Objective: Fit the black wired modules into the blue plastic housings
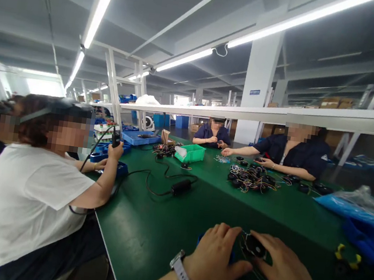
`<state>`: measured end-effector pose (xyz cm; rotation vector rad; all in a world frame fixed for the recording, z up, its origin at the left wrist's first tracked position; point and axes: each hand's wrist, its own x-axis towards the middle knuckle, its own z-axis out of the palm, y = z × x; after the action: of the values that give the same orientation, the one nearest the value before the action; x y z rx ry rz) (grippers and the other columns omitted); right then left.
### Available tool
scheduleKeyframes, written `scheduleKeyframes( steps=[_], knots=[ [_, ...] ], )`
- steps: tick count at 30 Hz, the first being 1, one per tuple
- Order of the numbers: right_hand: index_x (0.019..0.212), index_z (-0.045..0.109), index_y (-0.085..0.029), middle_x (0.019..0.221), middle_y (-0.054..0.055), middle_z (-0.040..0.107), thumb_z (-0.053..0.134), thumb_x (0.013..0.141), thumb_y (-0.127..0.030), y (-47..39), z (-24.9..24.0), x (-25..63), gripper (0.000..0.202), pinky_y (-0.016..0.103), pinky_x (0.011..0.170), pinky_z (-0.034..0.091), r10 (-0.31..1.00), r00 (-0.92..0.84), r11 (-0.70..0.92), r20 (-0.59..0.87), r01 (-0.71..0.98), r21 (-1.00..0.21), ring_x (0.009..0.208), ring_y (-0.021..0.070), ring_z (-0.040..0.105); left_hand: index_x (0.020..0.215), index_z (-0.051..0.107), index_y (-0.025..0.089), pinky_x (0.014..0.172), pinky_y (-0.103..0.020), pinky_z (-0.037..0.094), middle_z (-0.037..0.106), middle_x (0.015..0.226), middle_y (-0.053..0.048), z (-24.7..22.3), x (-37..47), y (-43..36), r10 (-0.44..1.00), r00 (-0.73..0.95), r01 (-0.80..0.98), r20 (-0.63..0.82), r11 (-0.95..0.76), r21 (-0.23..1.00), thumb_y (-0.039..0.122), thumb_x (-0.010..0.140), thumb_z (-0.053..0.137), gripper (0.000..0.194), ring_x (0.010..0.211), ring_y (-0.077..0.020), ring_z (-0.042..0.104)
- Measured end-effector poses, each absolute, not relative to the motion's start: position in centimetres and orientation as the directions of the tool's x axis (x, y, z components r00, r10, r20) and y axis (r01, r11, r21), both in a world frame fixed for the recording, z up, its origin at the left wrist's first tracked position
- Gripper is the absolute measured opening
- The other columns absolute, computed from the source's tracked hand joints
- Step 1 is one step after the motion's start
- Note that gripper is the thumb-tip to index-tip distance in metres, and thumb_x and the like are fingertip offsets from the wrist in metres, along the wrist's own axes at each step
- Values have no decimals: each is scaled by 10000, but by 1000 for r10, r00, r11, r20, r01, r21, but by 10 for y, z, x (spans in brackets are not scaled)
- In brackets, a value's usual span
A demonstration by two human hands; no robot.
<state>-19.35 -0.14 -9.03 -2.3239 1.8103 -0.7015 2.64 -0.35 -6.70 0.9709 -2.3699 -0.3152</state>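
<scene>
A round black part with thin wires [257, 247] is held up between my two hands, above the near side of the green table. My right hand [283, 262] grips its right edge between thumb and fingers. At the left edge, where the wires come off, the curved fingers of my left hand [215, 257] meet it, with the thumb reaching below. A watch with a pale strap [184, 274] is on my left wrist. Something blue lies partly hidden beneath my hands.
A pile of black wired parts [253, 178] lies across the green table [147, 227], near a green bin [194, 154]. A black cable adapter [181, 187] lies mid-table. Co-workers sit opposite; one in white [34, 183] holds a black tool [116, 138] at left. Blue bags [358, 206] lie right, near a yellow-and-black tool [347, 259].
</scene>
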Motion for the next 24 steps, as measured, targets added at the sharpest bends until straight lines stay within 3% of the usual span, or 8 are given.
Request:
scheduleKeyframes(
  steps=[3, 6, 9, 12, 14, 16, 20, 24],
  knots=[
    [1205, 591, -219, 1166, 94, 638, 543, 772, -316, 2, -80, -188, 446, 463, 928, 475, -891, 183, -324, 416, -898, -299, 1055, 278, 599, 1088, 549, 158, 825, -339, 499, 613, 973, -68, -56, 11, -14, -637, -626, -512, 449, 771, 379, 302, 895, 527, 242, 897, -213, 583],
    [1183, 600, -221, 1114, 93, 661, 549, 808, -399, 2, -82, -186, 418, 442, 832, 531, -827, 218, -373, 519, -902, -216, 985, 281, 635, 927, 570, 156, 769, -267, 483, 605, 892, -50, -53, 13, -19, -625, -594, -416, 507, 777, 472, 195, 875, 519, 84, 844, -175, 583],
    [1179, 590, -229, 1074, 79, 676, 490, 863, -478, 2, -86, -181, 414, 423, 752, 559, -761, 246, -401, 601, -906, -137, 930, 270, 657, 942, 565, 159, 708, -224, 462, 610, 849, -24, -50, 24, -20, -697, -548, -305, 463, 681, 666, 171, 879, 506, 87, 780, -139, 585],
    [1181, 571, -240, 1048, 63, 682, 400, 914, -531, 1, -88, -171, 430, 415, 717, 570, -713, 266, -418, 649, -904, -89, 903, 251, 666, 1028, 548, 159, 572, -184, 416, 555, 706, 28, -41, 39, -24, -750, -599, -230, 282, 499, 836, 151, 901, 431, 172, 604, -95, 534],
    [1189, 560, -236, 1046, 66, 681, 368, 929, -546, 2, -88, -166, 449, 411, 716, 570, -702, 273, -419, 658, -905, -72, 900, 245, 665, 1075, 558, 154, 512, -171, 370, 502, 652, 47, -35, 50, -27, -747, -635, -238, 197, 431, 870, 150, 913, 394, 231, 530, -77, 463],
    [1205, 552, -220, 1054, 78, 677, 364, 933, -547, 4, -87, -162, 465, 415, 721, 566, -705, 271, -414, 655, -908, -70, 911, 252, 659, 1069, 611, 159, 534, -175, 365, 529, 672, 37, -32, 62, -30, -735, -649, -277, 195, 468, 840, 161, 915, 415, 249, 547, -74, 448],
    [1252, 527, -208, 1128, 87, 651, 455, 923, -440, 14, -81, -148, 409, 457, 826, 531, -771, 245, -412, 589, -896, -166, 1005, 269, 618, 994, 692, 172, 618, -187, 392, 652, 800, 0, -41, 87, -34, -735, -642, -325, 218, 518, 791, 217, 907, 507, 209, 646, -90, 522],
    [1216, 542, -240, 1161, 51, 634, 581, 856, -279, 15, -79, -124, 364, 422, 919, 500, -894, 215, -383, 392, -822, -422, 1067, 232, 587, 921, 687, 162, 557, -184, 378, 657, 756, -6, -63, 105, -34, -806, -557, -329, 197, 433, 839, 291, 916, 521, 211, 615, -97, 528]
  ],
)
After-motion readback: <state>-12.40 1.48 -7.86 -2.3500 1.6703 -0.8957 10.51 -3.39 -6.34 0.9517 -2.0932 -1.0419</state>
